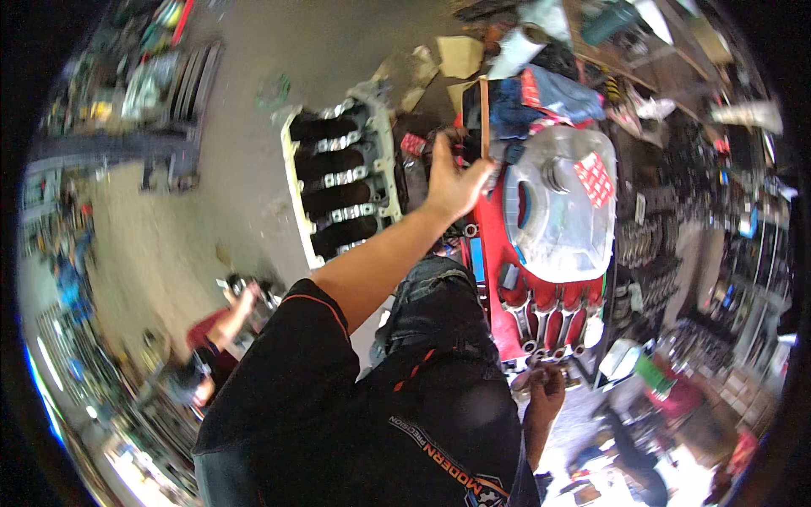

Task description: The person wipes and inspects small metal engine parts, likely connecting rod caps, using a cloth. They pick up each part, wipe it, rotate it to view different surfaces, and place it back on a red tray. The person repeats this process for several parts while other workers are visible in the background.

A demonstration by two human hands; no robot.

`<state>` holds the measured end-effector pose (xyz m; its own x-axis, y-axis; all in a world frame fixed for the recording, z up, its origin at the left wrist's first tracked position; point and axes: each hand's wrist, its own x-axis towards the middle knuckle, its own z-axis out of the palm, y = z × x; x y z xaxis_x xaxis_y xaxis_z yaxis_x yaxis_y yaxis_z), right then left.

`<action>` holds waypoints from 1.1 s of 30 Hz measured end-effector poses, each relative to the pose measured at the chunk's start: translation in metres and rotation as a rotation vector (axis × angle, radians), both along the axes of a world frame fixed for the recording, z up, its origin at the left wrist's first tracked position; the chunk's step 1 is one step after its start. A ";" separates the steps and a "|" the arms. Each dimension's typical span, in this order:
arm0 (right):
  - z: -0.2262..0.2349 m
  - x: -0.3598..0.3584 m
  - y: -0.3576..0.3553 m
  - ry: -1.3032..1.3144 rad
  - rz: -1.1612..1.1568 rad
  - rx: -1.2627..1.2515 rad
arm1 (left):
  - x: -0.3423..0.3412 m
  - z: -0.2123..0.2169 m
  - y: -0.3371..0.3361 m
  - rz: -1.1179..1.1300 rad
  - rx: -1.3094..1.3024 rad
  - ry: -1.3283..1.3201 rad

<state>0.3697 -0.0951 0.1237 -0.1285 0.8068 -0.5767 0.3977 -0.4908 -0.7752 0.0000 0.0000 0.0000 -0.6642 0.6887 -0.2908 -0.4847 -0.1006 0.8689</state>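
My left hand (456, 182) reaches over the left edge of a red cart top (504, 331), thumb and fingers spread around a dark area beside a thin wooden strip (485, 114). What its fingertips touch is hard to make out. Lower down, my right hand (546, 390) is closed at the cart's near edge, by a shiny metal part; what it holds is hidden. Several connecting rods (568, 325) lie side by side on the red top. Beyond them sits a clear plastic tub (574, 241) with a curved metal part and a red-and-white packet (595, 180) on it.
An engine block (345, 177) with a row of bores stands left of the cart. Blue cloth (562, 95) and cardboard (460, 57) lie at the far end. Shelves of metal parts (646, 245) line the right side. Another person's arm (230, 325) works at the lower left.
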 end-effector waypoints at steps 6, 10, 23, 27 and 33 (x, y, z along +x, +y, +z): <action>0.002 0.004 0.028 -0.146 0.401 -0.121 | 0.083 -0.066 -0.120 0.124 -0.363 0.132; -0.024 0.006 0.028 -0.153 0.629 -0.212 | 0.149 -0.093 -0.195 -0.039 -0.760 0.345; -0.090 0.085 -0.077 -0.229 0.545 -0.686 | 0.226 -0.316 -0.104 -0.930 -0.719 1.123; -0.092 0.109 -0.093 -0.164 0.330 -0.655 | 0.223 -0.315 -0.100 -0.766 -0.835 1.357; -0.071 0.107 -0.098 0.083 0.114 -0.372 | 0.188 -0.222 -0.214 -1.293 -1.159 0.610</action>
<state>0.4767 -0.1932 0.0522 -0.2641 0.5225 -0.8107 0.4092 -0.7005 -0.5848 0.1883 -0.2145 -0.2220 -0.1284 0.4467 -0.8854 0.6085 0.7405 0.2853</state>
